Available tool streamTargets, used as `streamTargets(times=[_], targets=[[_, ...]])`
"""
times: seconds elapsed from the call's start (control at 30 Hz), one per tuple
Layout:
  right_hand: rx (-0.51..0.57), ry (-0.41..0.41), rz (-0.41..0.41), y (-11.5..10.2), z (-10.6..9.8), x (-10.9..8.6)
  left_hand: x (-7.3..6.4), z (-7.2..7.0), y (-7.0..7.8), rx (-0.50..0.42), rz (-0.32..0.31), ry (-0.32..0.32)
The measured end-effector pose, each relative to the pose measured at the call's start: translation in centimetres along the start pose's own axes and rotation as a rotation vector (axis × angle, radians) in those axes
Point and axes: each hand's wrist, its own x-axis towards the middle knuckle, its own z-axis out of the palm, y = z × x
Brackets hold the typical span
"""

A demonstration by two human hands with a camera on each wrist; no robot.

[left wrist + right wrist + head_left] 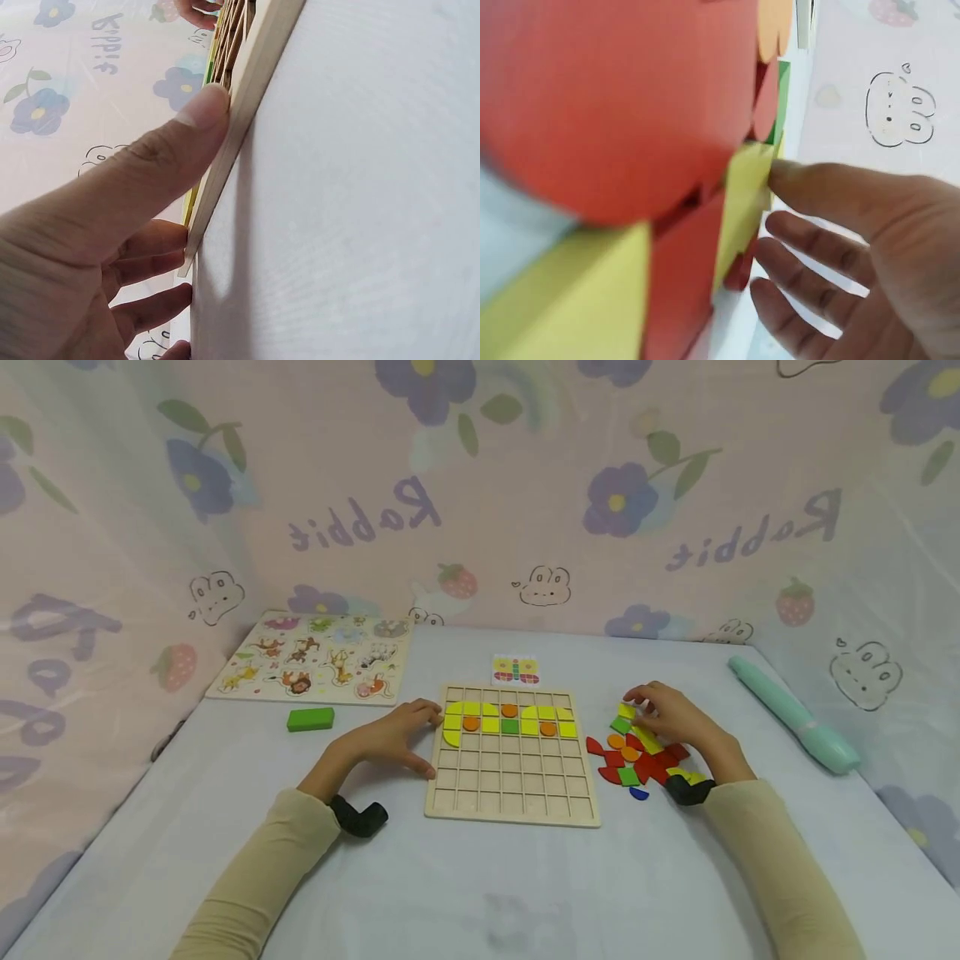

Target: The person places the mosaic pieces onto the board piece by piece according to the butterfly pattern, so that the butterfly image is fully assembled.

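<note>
My left hand (392, 739) is at the left edge of a wooden grid board (510, 785), thumb and fingers spread along it. In the left wrist view, the thumb (169, 154) lies against the board's rim (244, 112). Yellow pieces (528, 727), orange circles and a green square (510, 727) fill cells in the board's upper rows. Over the loose pieces, my right hand (675, 718) has its fingertips near a yellow square (627, 711). In the right wrist view, its thumb (832, 191) touches a yellow piece (744, 195), with the other fingers loosely bent.
Red pieces (652, 768), orange circles (630, 753) and a blue half-circle (639, 793) lie right of the board. A pattern card (516, 671) is behind it. An animal puzzle (315, 656) and green block (311, 719) stand left; a mint-green stick (787, 710) lies far right.
</note>
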Motion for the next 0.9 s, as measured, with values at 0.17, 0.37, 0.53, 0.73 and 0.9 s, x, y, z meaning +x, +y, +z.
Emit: streamTargets(times=[0.17, 0.37, 0.53, 0.73, 0.9], targets=[[0.003, -0.018, 0.057, 0.5, -0.1, 1.0, 0.2, -0.1, 0.2, 0.008, -0.001, 0.003], [0.024, 0.082, 0.071, -2.3, -0.5, 1.7, 0.1, -0.2, 0.2, 0.001, 0.012, 0.001], [0.098, 0.121, -0.095, -9.0, 0.6, 2.9, 0.0, -0.3, 0.2, 0.007, 0.014, 0.011], [0.184, 0.032, -0.281, -15.4, 3.8, 4.7, 0.1, -0.3, 0.2, -0.004, 0.010, 0.006], [0.174, -0.045, -0.318, -18.6, 6.2, 5.9, 0.0, -0.2, 0.0, -0.015, 0.022, 0.000]])
